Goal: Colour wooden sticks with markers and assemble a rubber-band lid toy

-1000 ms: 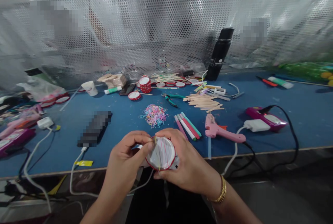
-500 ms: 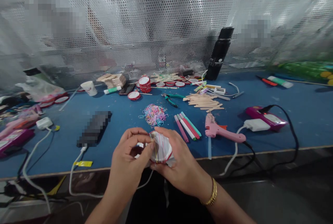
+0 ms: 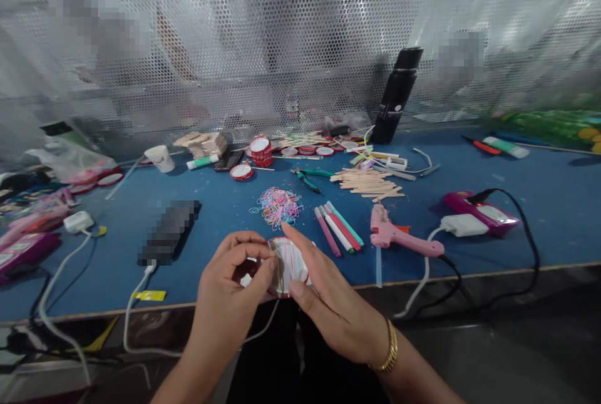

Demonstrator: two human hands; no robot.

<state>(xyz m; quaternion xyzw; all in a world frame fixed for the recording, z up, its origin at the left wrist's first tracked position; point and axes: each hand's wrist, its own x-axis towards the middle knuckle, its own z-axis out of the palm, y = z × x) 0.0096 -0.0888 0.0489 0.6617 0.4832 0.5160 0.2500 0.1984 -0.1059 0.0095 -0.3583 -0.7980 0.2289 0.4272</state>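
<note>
A round white disc with a red rim is between my hands at the table's front edge, with thin coloured strands stretched across its face. My left hand pinches its left side, where a yellowish strand runs beside the fingertips. Along the right side lies my right hand, fingers fairly straight and the thumb resting on the disc's face. Both hands partly cover the disc. Just beyond them is a pile of small coloured rubber bands, with several markers to its right.
A pink glue gun lies at right, its cord hanging over the edge. Wooden sticks, green-handled pliers and stacked red-rimmed discs are farther back. A phone charges at left. A black bottle stands near the perforated metal screen.
My right hand has shifted its grip: the thumb has come from under the disc's lower edge onto its face, and the fingers have straightened. My left hand still pinches the left side.
</note>
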